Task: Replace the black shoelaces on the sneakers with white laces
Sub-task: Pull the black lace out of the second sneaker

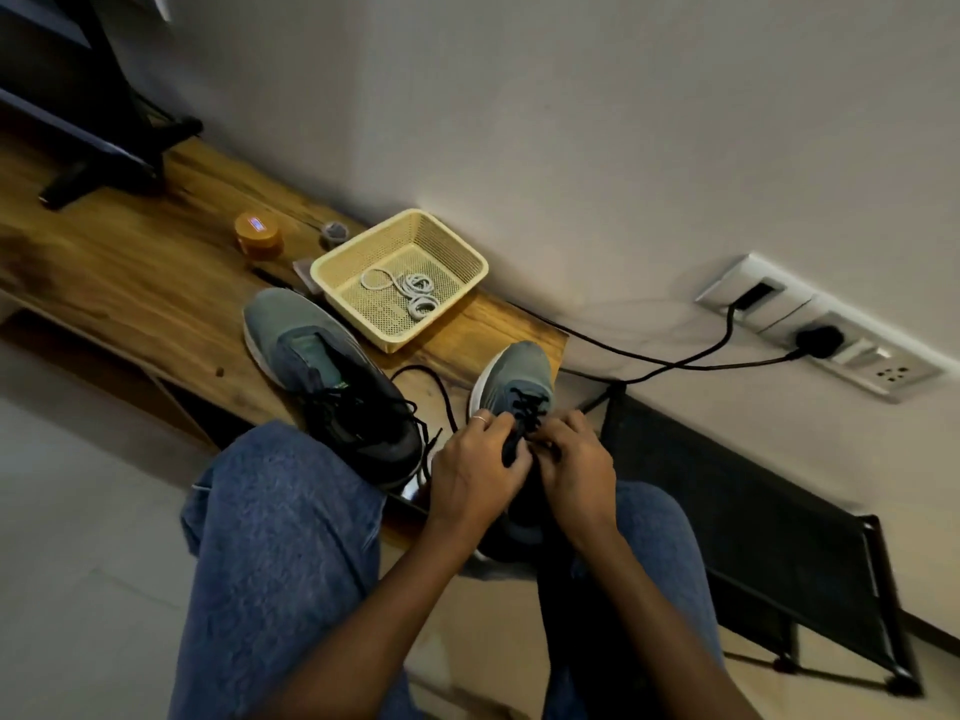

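Pinching the black shoelace (519, 433) of the grey-green mesh sneaker (519, 379), left hand (475, 467) and right hand (574, 467) curl together. No writing is legible.

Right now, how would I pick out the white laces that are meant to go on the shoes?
Find the long wooden bench along the wall, then the cream mesh basket on it, behind the two grey sneakers. The white laces lie coiled on its floor, the only pale cord here; the sneakers' laces and the wall cable are black.
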The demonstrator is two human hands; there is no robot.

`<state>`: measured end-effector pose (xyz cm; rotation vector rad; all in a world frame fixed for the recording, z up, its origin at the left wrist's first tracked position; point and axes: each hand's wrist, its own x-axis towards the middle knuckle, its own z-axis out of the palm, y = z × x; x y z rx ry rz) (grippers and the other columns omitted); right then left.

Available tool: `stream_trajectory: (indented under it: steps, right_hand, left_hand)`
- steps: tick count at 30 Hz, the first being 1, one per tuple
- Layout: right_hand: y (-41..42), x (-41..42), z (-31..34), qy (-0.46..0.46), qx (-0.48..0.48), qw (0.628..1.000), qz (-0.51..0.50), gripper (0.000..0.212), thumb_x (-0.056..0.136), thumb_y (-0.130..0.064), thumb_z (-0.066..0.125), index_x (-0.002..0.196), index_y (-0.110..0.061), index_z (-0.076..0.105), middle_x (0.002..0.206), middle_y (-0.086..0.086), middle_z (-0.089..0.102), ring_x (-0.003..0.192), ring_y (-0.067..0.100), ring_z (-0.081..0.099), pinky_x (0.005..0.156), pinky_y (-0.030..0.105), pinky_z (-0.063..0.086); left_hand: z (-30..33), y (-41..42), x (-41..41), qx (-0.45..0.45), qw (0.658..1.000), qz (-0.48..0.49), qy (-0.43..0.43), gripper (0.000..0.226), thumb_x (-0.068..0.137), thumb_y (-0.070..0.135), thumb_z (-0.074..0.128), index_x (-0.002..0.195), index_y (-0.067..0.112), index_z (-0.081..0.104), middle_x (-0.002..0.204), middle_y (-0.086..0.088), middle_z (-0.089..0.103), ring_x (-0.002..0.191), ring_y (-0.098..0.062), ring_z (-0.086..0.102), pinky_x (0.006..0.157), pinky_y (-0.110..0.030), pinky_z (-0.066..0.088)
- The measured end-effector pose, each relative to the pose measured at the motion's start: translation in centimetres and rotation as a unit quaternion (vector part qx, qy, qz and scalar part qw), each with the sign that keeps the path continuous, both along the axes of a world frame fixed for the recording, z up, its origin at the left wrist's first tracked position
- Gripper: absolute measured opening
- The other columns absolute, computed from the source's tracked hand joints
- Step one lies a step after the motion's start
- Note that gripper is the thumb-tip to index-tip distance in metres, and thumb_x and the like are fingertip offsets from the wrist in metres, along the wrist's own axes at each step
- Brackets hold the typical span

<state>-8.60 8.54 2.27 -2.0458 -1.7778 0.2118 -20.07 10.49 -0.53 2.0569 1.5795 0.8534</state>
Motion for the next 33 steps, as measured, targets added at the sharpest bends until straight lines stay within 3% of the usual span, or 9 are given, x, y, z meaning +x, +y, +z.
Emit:
stream_trajectory:
  steps: [3, 7, 9, 11, 16, 19, 24, 28, 33]
  right_hand:
    - [-0.1, 0.3, -0.1, 0.041, 0.015, 0.999, -0.030, 0.003, 0.083, -0.004, 0.067, 0.085, -0.006, 0.065, 0.093, 0.005, 0.060, 0.079, 0.020, 0.058, 0.068, 0.035, 0.048]
    - [0.1, 0.1, -0.1, 0.114, 0.019, 0.992, -0.052, 0.007, 0.081, 0.000, 0.069, 0.082, -0.005, 0.065, 0.089, 0.005, 0.060, 0.074, 0.007, 0.056, 0.069, 0.010, 0.043]
    - [0.4, -0.1, -0.2, 0.164, 0.013, 0.984, -0.073, 0.010, 0.081, 0.001, 0.070, 0.077, -0.007, 0.064, 0.087, 0.005, 0.060, 0.073, 0.001, 0.054, 0.068, 0.005, 0.040]
    - [0.6, 0.2, -0.3, 0.216, 0.009, 0.970, -0.106, 0.017, 0.081, -0.001, 0.071, 0.072, -0.012, 0.061, 0.085, 0.005, 0.062, 0.075, 0.006, 0.058, 0.070, 0.008, 0.042]
    - [0.7, 1.1, -0.6, 0.379, -0.009, 0.890, -0.253, 0.023, 0.084, -0.004, 0.069, 0.068, -0.016, 0.059, 0.073, 0.004, 0.064, 0.077, 0.023, 0.063, 0.074, 0.042, 0.054]
    - [0.9, 0.4, 0.2, 0.306, -0.019, 0.926, -0.220, 0.018, 0.086, -0.006, 0.064, 0.077, -0.020, 0.057, 0.083, 0.004, 0.064, 0.080, 0.019, 0.062, 0.079, 0.047, 0.055]
    - [1.3, -0.9, 2.2, 0.079, -0.085, 0.990, -0.075, 0.026, 0.083, -0.017, 0.062, 0.107, -0.024, 0.060, 0.118, -0.001, 0.049, 0.105, 0.015, 0.052, 0.079, 0.032, 0.045]
    - [1.5, -0.8, 2.1, -0.043, -0.107, 0.993, -0.036, 0.018, 0.090, -0.023, 0.061, 0.104, -0.014, 0.068, 0.120, 0.004, 0.049, 0.116, 0.021, 0.044, 0.080, 0.031, 0.042]
    - [0.9, -0.2, 1.3, -0.077, -0.104, 0.991, 0.016, 0.016, 0.090, -0.022, 0.063, 0.099, -0.011, 0.069, 0.118, 0.004, 0.056, 0.111, 0.024, 0.047, 0.083, 0.037, 0.045]
  left_hand:
    - [1.0, 0.1, 0.2, -0.050, 0.999, -0.003, 0.006, 0.025, 0.088, 0.036, 0.058, 0.104, 0.017, 0.060, 0.098, -0.004, 0.061, 0.084, -0.025, 0.062, 0.059, -0.028, 0.040]
    - [1.4, 0.5, -0.2, -0.088, 0.996, -0.002, -0.024, 0.026, 0.091, 0.037, 0.055, 0.110, 0.020, 0.056, 0.108, -0.005, 0.058, 0.096, -0.027, 0.060, 0.069, -0.032, 0.044]
    - [1.5, 0.6, -0.5, -0.096, 0.995, 0.000, -0.034, 0.026, 0.091, 0.036, 0.056, 0.111, 0.019, 0.056, 0.109, -0.006, 0.057, 0.096, -0.027, 0.059, 0.073, -0.034, 0.046]
    - [1.5, 0.6, -0.7, -0.103, 0.994, -0.001, -0.041, 0.026, 0.092, 0.035, 0.056, 0.112, 0.019, 0.057, 0.110, -0.005, 0.056, 0.096, -0.026, 0.059, 0.073, -0.033, 0.044]
    - [1.5, 0.5, -0.8, -0.114, 0.992, -0.005, -0.050, 0.024, 0.091, 0.033, 0.057, 0.112, 0.021, 0.058, 0.112, -0.002, 0.053, 0.096, -0.024, 0.059, 0.074, -0.031, 0.043]
    - [1.7, 0.6, -0.7, -0.120, 0.992, -0.005, -0.044, 0.024, 0.091, 0.033, 0.057, 0.112, 0.020, 0.058, 0.113, -0.004, 0.054, 0.098, -0.025, 0.059, 0.074, -0.030, 0.041]
    - [1.9, 0.7, -0.7, -0.128, 0.991, -0.005, -0.036, 0.026, 0.092, 0.034, 0.057, 0.114, 0.020, 0.058, 0.113, -0.006, 0.057, 0.101, -0.026, 0.059, 0.079, -0.035, 0.045]
    - [2.0, 0.7, -0.8, -0.124, 0.992, -0.011, -0.029, 0.028, 0.093, 0.034, 0.055, 0.116, 0.019, 0.058, 0.115, -0.005, 0.058, 0.102, -0.027, 0.059, 0.079, -0.036, 0.046]
    - [2.1, 0.7, -0.9, -0.127, 0.991, -0.017, -0.036, 0.026, 0.093, 0.033, 0.056, 0.115, 0.019, 0.058, 0.114, -0.006, 0.058, 0.100, -0.027, 0.059, 0.077, -0.035, 0.046]
